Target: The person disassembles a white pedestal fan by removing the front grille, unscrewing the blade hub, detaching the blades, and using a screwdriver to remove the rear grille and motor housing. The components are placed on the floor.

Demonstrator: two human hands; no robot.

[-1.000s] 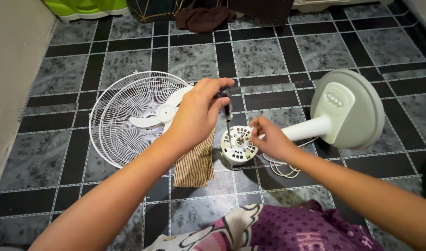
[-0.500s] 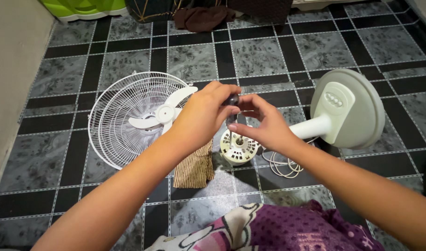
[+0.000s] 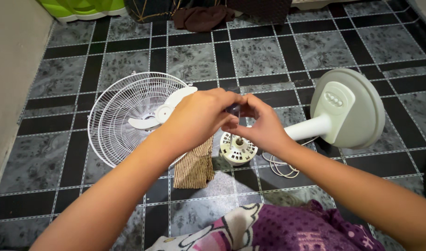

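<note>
Down on the dark tiled floor (image 3: 268, 56) lies the white stand fan, and its round base (image 3: 361, 109), tipped up on edge, is the biggest piece in sight; everything else is placed from it. The white pole (image 3: 306, 129) runs out of the base toward the motor housing (image 3: 238, 151), a small vented white drum standing at the pole's far end. Well beyond the housing, on the side away from the base, lies the white wire grille (image 3: 124, 116) with the fan blade (image 3: 150, 118) resting in it, part of both covered by the left forearm. A striped brown cloth (image 3: 194, 165) lies between grille and housing, its top edge hidden under the arm. A thin white cord (image 3: 280, 166) loops on the tiles just beside the housing.

Over the housing, the left hand (image 3: 199, 118) is curled tight round the dark handle of a screwdriver (image 3: 232, 116); the handle is almost swallowed, and only a thin shaft shows, dropping to the housing's top. The right hand (image 3: 259, 123) closes in against it, fingers pinched at the handle; whether they truly grip it is hard to make out.
</note>
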